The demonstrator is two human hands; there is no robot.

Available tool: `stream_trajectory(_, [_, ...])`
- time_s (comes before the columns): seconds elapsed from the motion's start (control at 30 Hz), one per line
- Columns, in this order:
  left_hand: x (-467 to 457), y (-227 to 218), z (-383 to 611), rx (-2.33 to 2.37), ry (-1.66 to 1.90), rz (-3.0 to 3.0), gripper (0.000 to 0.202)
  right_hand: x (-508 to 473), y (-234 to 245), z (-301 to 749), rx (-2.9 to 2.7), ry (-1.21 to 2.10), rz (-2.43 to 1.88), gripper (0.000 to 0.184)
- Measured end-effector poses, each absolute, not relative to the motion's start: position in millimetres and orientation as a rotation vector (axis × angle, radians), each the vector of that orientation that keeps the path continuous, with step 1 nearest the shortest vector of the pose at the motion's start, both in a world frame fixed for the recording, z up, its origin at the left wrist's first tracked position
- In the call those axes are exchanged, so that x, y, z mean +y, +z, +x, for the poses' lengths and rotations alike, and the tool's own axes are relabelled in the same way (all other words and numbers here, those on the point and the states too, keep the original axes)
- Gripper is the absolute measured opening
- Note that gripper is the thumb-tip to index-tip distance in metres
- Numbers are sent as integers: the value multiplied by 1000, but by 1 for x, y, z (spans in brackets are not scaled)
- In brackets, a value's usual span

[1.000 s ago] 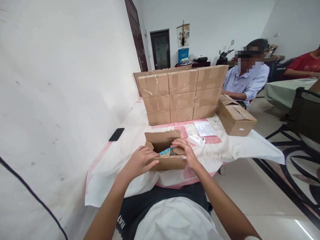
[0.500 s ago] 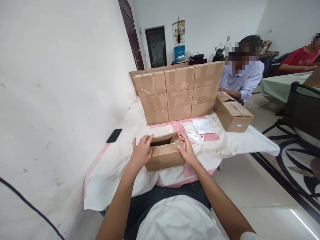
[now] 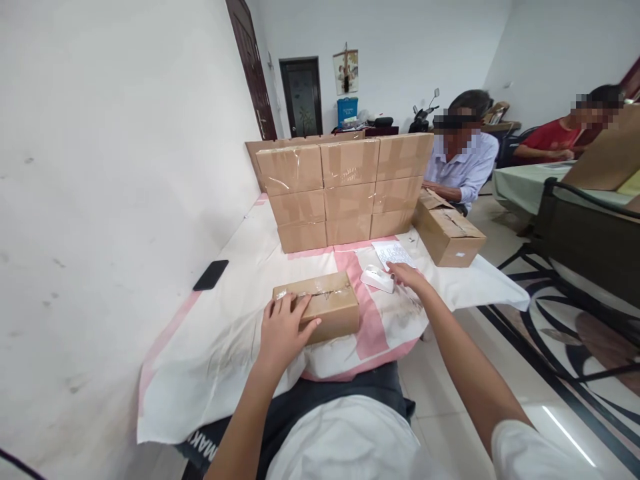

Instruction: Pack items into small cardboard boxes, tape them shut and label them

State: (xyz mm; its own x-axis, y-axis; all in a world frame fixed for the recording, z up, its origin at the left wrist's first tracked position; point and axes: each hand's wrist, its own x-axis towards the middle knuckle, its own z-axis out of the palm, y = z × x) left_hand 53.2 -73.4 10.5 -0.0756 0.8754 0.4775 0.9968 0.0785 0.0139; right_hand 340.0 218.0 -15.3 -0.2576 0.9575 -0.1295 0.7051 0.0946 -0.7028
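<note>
A small cardboard box point(image 3: 327, 303) lies closed on the table in front of me, its flaps folded down. My left hand point(image 3: 285, 328) rests on its near left corner, fingers laid flat over the top. My right hand point(image 3: 407, 275) reaches out to the right of the box, fingertips touching a white tape dispenser point(image 3: 377, 279). The fingers look stretched out and hold nothing that I can see.
A stack of taped cardboard boxes point(image 3: 345, 190) stands at the table's far end. A larger box point(image 3: 447, 233) sits at the right, a printed sheet point(image 3: 391, 252) beside the dispenser, a black phone point(image 3: 211, 274) at the left. Two people sit beyond. A dark chair point(image 3: 585, 240) is on the right.
The box's flaps went from open to folded shut. My right hand left the box and moved right to the tape dispenser. My left hand stays on the box.
</note>
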Motion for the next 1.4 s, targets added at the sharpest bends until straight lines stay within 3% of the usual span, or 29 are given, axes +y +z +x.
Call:
stream_trajectory(0.13, [-74, 9, 52, -2007, -516, -1850, 51, 234, -3, 334, -2076, 1134, -1774, 33])
stream_trajectory(0.43, [-76, 7, 55, -2013, -549, -1832, 52, 243, 0, 329, -2089, 1253, -1863, 36])
stream_trajectory(1.0, [-80, 8, 56, -2014, -567, -1809, 51, 221, -33, 328, -1726, 917, -1617, 51])
stream_trajectory(1.4, [-79, 8, 56, -2020, -595, -1797, 52, 224, -49, 359, -1544, 1430, -1175, 51])
